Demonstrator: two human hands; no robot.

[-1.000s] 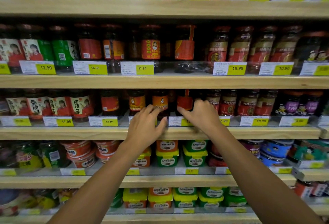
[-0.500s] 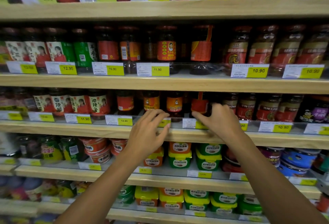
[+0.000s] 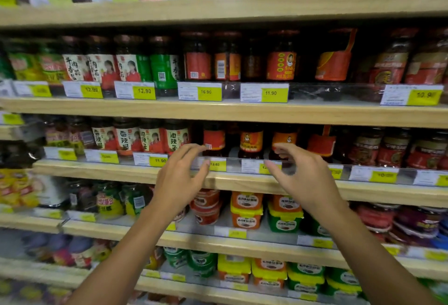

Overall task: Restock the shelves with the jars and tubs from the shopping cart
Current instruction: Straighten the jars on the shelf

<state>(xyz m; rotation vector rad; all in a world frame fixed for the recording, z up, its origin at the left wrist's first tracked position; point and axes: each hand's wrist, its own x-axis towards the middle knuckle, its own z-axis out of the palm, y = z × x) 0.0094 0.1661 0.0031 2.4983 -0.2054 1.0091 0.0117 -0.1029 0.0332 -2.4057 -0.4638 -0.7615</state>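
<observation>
Both my hands hover in front of the middle wooden shelf [image 3: 242, 182], holding nothing. My left hand [image 3: 180, 178] has loosely bent fingers just before a red-labelled sauce jar [image 3: 214, 138]. My right hand [image 3: 301, 176] is spread with curved fingers in front of two orange-labelled jars [image 3: 251, 141] [image 3: 284, 138]. Neither hand touches a jar. The shopping cart is out of view.
A clear plastic rail with yellow price tags [image 3: 158, 160] fronts each shelf. Rows of jars [image 3: 133, 67] fill the shelf above. Orange, yellow and green tubs [image 3: 246, 210] sit stacked on the shelf below, more tubs [image 3: 269, 270] lower down.
Both hands have drawn back a little from the jars on the middle shelf and now hang free before the rail. The view has shifted left and closer.
</observation>
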